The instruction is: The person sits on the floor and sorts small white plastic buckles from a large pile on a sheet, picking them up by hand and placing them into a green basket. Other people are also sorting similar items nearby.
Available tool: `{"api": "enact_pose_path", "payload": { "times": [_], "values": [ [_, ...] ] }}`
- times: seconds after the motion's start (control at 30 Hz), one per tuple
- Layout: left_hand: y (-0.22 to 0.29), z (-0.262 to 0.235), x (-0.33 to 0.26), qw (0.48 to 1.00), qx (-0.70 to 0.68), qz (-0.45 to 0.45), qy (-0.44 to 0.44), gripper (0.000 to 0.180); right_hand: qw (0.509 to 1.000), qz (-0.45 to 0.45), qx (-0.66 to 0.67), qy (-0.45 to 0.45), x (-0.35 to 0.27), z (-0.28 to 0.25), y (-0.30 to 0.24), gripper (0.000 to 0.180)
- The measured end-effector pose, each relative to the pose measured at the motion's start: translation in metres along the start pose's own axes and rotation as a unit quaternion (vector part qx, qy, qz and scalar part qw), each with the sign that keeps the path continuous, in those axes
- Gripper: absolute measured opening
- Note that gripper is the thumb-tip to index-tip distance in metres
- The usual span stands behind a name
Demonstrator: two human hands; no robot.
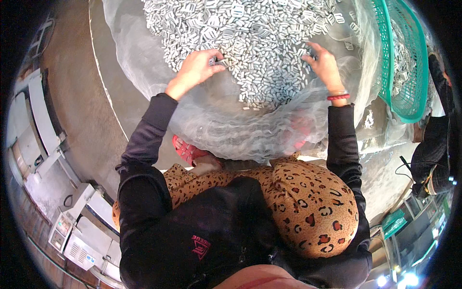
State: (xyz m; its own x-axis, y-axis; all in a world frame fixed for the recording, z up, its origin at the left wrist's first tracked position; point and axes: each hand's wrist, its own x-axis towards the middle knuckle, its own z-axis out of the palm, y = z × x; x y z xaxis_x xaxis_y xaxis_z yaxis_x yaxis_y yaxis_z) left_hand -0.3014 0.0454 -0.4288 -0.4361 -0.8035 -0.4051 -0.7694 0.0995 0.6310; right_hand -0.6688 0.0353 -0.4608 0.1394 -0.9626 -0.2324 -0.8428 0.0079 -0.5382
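The head view looks down on a person crouched over a heap of small white plastic pieces (250, 43) spread on a sheet of thin translucent mesh (231, 125) that lies on the grey floor (82, 111).

The left hand (196, 67) rests at the near left edge of the heap, its grip pinched together on one or two of the small white pieces between thumb and fingertips. The right hand (323, 65) lies on the right side of the heap with its fingers spread apart and pressed flat on the pieces, clamped on nothing. A red bracelet (338, 97) circles the right wrist, just above the black sleeve (342, 139).

The mesh bunches up in folds toward the person's knees, which are clad in leopard-print trousers (308, 202). A red slipper (186, 150) shows under the mesh edge near the left knee.

To the right of the heap, a green plastic basket (409, 72) stands tilted, holding more of the same white pieces. Pale machine housings (77, 231) line the left rim of the view.
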Motion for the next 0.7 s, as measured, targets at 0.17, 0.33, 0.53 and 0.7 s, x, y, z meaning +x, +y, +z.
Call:
{"api": "enact_pose_path", "payload": {
  "times": [0.17, 0.33, 0.53, 0.7],
  "values": [
    [-0.008, 0.039, -0.008, 0.965, 0.227, 0.076, 0.103, 0.029, 0.995, 0.006, -0.095, 0.036, -0.004, 0.018, -0.018, 0.028],
    [0.029, 0.003, -0.006, 0.995, -0.061, -0.005, 0.080, 0.029, 0.860, 0.159, 0.474, -0.105, -0.014, -0.001, -0.039, 0.015],
    [0.099, -0.006, 0.019, 0.976, -0.153, 0.136, 0.069, 0.024, 0.442, 0.106, 0.870, -0.190, -0.034, 0.023, -0.082, 0.050],
    [0.164, 0.026, 0.030, 0.959, -0.001, 0.247, 0.141, 0.024, 0.573, 0.098, 0.812, 0.050, -0.052, 0.026, -0.101, 0.041]
  ]
}}
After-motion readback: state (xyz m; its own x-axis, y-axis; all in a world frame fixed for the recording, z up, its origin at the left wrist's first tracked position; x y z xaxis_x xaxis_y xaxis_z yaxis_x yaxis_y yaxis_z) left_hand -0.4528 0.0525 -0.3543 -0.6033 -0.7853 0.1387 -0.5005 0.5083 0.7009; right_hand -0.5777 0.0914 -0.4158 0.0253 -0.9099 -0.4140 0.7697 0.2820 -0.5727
